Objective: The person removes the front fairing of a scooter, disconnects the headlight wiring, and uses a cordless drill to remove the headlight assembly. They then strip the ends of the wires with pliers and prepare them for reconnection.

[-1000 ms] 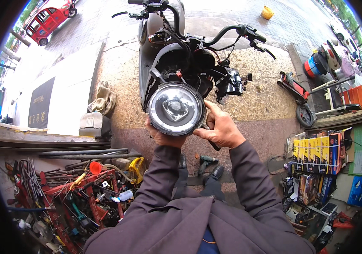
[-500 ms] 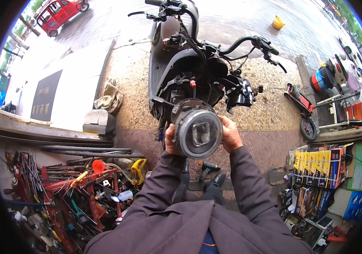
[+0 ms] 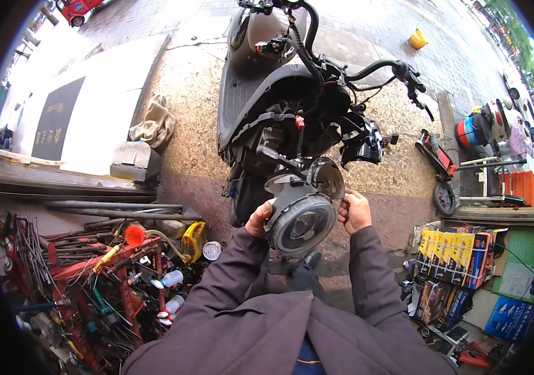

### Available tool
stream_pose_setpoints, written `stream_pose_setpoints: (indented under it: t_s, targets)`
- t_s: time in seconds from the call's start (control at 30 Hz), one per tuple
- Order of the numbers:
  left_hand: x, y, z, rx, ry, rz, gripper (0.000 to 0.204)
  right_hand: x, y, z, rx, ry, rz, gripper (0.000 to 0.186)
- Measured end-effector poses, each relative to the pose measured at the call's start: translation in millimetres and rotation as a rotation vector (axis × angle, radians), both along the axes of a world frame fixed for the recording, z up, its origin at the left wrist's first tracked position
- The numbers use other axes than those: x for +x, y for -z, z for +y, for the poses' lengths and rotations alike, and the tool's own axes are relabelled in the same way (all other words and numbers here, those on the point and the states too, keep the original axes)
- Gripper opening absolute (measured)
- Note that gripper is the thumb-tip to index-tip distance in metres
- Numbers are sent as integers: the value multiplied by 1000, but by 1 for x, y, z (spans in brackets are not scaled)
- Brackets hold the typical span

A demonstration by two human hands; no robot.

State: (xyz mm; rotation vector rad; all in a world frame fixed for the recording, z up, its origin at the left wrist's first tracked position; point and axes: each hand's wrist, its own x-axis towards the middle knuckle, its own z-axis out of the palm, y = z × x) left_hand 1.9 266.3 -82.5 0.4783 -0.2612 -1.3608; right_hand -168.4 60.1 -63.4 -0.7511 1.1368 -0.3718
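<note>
A round headlight [image 3: 305,225] with a clear lens and dark rim is held in front of my body, its lens tilted up toward me. My left hand [image 3: 259,220] grips its left edge, thumb on the rim. On the other side, my right hand [image 3: 356,211] is closed, its fingertips at the edge of a curved grey cover [image 3: 327,177] behind the lamp. Just beyond stands a scooter [image 3: 261,97] with its front stripped open, showing black parts and a red connector [image 3: 299,120]. What links lamp and scooter is partly hidden.
To the left is a red metal rack [image 3: 70,272] crowded with tools. Stacked boxes [image 3: 454,253] stand at the right. A grey case [image 3: 134,161] and a cloth sack [image 3: 154,122] lie beyond the rack. A small kick scooter [image 3: 439,169] stands at the far right.
The headlight has moved down and slightly right, tilting. My right hand has shifted outward from the lamp's side to the cover's edge, and the curved cover now shows behind the lamp. The view has shifted.
</note>
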Motion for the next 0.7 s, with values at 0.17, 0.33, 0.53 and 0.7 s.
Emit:
stream_pose_setpoints:
  t_s: [0.17,0.33,0.53,0.7]
  targets:
    - [-3,-4,-5,107,56,42,98,4,3,31,-338,173,207,19]
    - [-9,5,-21,62,77,-63,71,1,3,62,155,14,-243,28]
    - [-13,18,-25,252,52,-283,41,-10,22,56,242,21,-216,32]
    - [-14,29,-33,359,99,-431,34,-24,38,48,102,18,-46,18]
